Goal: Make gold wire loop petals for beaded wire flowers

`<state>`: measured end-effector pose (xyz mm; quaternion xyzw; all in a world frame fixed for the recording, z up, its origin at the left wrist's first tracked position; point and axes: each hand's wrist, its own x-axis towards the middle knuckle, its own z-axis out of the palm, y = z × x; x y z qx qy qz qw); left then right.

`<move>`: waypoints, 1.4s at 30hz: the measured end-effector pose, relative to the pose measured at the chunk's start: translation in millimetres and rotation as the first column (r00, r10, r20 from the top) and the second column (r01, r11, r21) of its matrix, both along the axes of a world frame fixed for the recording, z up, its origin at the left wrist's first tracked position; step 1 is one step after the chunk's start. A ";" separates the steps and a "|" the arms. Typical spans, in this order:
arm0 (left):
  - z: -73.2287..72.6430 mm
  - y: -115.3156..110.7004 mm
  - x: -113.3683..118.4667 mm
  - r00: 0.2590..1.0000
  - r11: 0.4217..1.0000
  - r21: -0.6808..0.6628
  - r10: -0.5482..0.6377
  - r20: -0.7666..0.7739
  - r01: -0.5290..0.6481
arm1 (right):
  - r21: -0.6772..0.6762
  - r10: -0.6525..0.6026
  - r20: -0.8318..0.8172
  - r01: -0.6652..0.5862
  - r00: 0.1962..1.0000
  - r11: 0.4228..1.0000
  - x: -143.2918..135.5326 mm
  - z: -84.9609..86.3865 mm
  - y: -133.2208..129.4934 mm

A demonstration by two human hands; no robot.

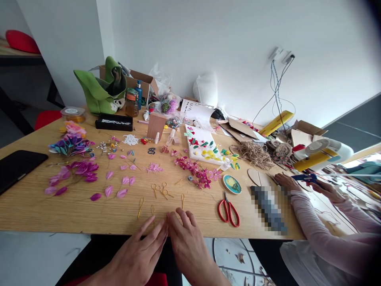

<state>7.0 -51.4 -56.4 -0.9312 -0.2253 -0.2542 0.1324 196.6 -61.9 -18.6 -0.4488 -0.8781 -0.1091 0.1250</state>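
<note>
My left hand (138, 248) and my right hand (188, 242) meet at the table's front edge, fingertips pressed together. Whatever they pinch is hidden behind the fingers. Just beyond them lie twisted gold wire loops: one at the left (141, 208), one close to my left fingertips (152, 210), and one above my right hand (182, 200). Farther off is a small cluster of similar gold loops (163, 190). Red-handled scissors (228, 212) rest right of my right hand, their blades pointing away.
Pink petals (108, 191), magenta wire flowers (196, 171) and a round embroidered piece (232, 184) spread over the wooden table. A black phone (19, 169) lies far left. At right, a co-worker's hands (326, 190) hold a blue glue gun (305, 177) beside twine (254, 154).
</note>
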 end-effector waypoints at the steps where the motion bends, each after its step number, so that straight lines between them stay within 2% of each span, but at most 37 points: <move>1: 0.9 -0.3 -0.3 1.000 1.000 -0.002 -0.003 -0.018 0.003 | -0.019 0.007 0.009 -0.007 1.000 1.000 -0.7 -0.4 1.1; 4: 2.8 -1.1 -1.0 0.998 1.000 0.003 -0.013 -0.067 0.013 | -0.082 -0.023 -0.032 0.020 0.999 0.996 -2.1 -1.7 3.8; 7: 0.5 -2.1 -0.7 0.999 1.000 0.020 -0.001 -0.050 0.002 | -0.176 -0.143 -0.178 0.111 0.974 0.978 -1.7 0.5 4.7; 10: -3.8 -4.0 0.3 0.999 1.000 0.005 0.026 -0.045 -0.025 | -0.262 -0.226 -0.293 0.149 0.929 0.953 0.2 5.2 3.5; 14: -4.1 -5.9 1.4 0.998 0.999 -0.025 0.036 -0.054 -0.037 | -0.215 -0.145 -0.287 0.084 0.947 0.973 4.0 6.7 0.6; 17: 3.1 -5.4 -0.6 0.999 0.999 -0.021 0.038 -0.017 -0.038 | -0.194 -0.057 -0.218 0.014 0.974 0.981 8.3 3.0 -0.1; 21: 13.0 -3.4 -5.2 1.000 1.000 -0.020 0.003 0.017 -0.003 | -0.199 -0.041 -0.151 0.010 0.988 0.980 15.4 -3.5 0.1; 26: 7.0 -2.5 -5.7 1.000 0.999 -0.030 -0.017 -0.009 0.017 | -0.156 0.005 -0.104 -0.021 0.995 0.988 20.8 -9.8 -1.5; 32: -4.5 -3.5 -3.3 0.999 0.998 -0.054 -0.020 0.031 0.021 | -0.176 -0.040 -0.129 0.017 0.991 0.984 18.6 -11.0 -4.2; 37: -1.1 -2.2 12.3 0.977 0.986 -0.159 0.085 0.194 -0.054 | -0.224 -0.115 -0.293 0.049 0.949 0.973 9.9 -9.8 -6.4; 40: 2.9 0.7 21.3 0.959 0.984 -0.169 0.101 0.264 -0.057 | -0.275 -0.151 -0.358 0.051 0.922 0.960 5.3 -7.0 -5.8; 42: 4.8 3.5 23.4 0.949 0.983 -0.169 0.115 0.294 -0.067 | -0.264 -0.153 -0.385 0.051 0.910 0.963 7.3 -5.2 -3.0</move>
